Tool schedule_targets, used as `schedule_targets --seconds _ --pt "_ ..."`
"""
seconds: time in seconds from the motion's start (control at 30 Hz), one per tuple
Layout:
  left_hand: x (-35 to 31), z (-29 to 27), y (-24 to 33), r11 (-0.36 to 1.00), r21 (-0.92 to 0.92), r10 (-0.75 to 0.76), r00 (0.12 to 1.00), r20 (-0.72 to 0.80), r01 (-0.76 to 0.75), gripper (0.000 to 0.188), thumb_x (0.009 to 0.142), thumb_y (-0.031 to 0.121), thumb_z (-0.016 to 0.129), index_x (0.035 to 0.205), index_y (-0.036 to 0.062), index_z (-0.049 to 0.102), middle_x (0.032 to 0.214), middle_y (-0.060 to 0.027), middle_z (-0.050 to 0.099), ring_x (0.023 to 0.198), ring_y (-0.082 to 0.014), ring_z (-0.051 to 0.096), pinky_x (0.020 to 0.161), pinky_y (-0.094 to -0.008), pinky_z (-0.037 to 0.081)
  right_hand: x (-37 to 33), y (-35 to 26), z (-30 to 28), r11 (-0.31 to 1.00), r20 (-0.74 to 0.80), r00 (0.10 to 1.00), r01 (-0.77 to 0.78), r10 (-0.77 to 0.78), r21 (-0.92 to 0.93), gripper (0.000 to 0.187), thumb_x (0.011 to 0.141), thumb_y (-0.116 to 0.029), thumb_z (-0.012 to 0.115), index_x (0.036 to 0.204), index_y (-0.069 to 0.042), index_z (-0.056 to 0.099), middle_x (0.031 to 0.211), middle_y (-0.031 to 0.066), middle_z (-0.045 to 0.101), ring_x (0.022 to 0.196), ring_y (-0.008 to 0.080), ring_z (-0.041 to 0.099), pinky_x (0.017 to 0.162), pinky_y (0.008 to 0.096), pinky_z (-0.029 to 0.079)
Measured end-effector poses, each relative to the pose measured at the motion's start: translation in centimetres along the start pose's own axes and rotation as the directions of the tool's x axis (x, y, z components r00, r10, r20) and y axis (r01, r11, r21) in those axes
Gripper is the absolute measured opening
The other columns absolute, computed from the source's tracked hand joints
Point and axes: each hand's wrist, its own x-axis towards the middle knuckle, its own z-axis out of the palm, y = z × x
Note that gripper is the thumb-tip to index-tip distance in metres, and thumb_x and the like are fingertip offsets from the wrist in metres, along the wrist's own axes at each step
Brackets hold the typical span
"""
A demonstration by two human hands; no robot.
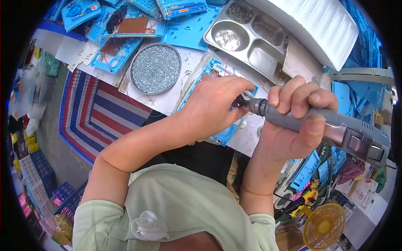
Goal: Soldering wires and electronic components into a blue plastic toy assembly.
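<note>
My right hand [299, 108] is wrapped around a grey electric screwdriver [289, 120], which lies slantwise with its nose toward my left hand. My left hand [215, 98] is pinched at the screwdriver's front end. Its fingertips hide the bit and whatever they hold there. Beneath both hands is a blue plastic casing [228, 136] with wires and small parts in it, partly covered by my left hand and forearm. A round dish [155, 68] full of small silver screws stands left of my left hand.
Beyond my hands is a steel compartment tray [255, 52] with small metal parts. A white ribbed foam piece [314, 29] stands beside it. More blue casings [186, 31] pile up at the back left. A yellow fan [324, 226] is at lower right, a striped cloth [106, 111] at left.
</note>
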Motion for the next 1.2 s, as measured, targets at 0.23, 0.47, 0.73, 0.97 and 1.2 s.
schedule_targets --seconds 0.23,0.47,0.73,0.97,1.2 --pt "-0.8 -2.7 -1.8 0.973 0.027 -0.230 0.973 -0.018 0.231 0.030 0.082 0.008 0.080 0.109 0.0015 0.068 0.082 -0.0102 0.069 0.071 -0.0169 0.068 0.061 -0.0301 0.053 0.6 -1.2 -1.7 0.997 0.157 0.987 -0.030 0.018 0.075 0.034 0.098 -0.034 0.067 0.112 -0.006 0.055 0.084 0.0032 0.050 0.077 0.0169 0.048 0.073 0.0343 0.048" --pt "-3.1 -10.6 -7.7 0.780 0.543 -0.265 0.950 -0.166 0.312 0.039 0.080 0.018 0.083 0.112 0.0008 0.069 0.089 -0.0134 0.071 0.075 -0.0247 0.068 0.069 -0.0367 0.054 -0.2 -0.7 -4.5 0.965 -0.035 0.978 -0.208 0.205 -0.162 0.043 0.087 -0.030 0.082 0.102 -0.006 0.050 0.086 0.0074 0.055 0.079 0.0193 0.055 0.076 0.0378 0.052" --pt "-0.9 -10.6 -10.5 0.813 0.568 -0.081 0.991 -0.106 0.128 0.044 0.080 0.022 0.082 0.115 0.0004 0.068 0.093 -0.0165 0.071 0.080 -0.0304 0.068 0.075 -0.0398 0.055 2.9 -1.6 -5.3 0.912 -0.074 0.949 -0.315 0.306 -0.264 0.040 0.088 -0.029 0.081 0.102 -0.001 0.057 0.071 0.0034 0.054 0.061 0.0147 0.056 0.080 0.0415 0.059" --pt "5.4 -8.1 -13.5 0.724 0.683 -0.140 0.990 0.003 0.100 0.040 0.080 0.023 0.079 0.108 -0.0020 0.065 0.095 -0.0222 0.071 0.090 -0.0420 0.068 0.081 -0.0496 0.053 5.7 -3.3 -7.1 0.857 0.112 0.864 -0.457 0.491 -0.237 0.045 0.091 -0.020 0.074 0.126 0.005 0.059 0.096 0.0077 0.061 0.092 0.0184 0.061 0.094 0.0388 0.052" --pt "4.2 -7.4 -10.1 0.779 0.626 -0.017 0.999 -0.031 0.033 0.059 0.084 0.020 0.078 0.134 -0.0022 0.057 0.124 -0.0227 0.063 0.107 -0.0378 0.065 0.094 -0.0471 0.052 4.9 -4.0 -7.1 0.838 0.064 0.871 -0.445 0.487 -0.315 0.046 0.094 -0.018 0.065 0.135 0.001 0.054 0.084 0.0027 0.052 0.079 0.0156 0.055 0.096 0.0424 0.051"
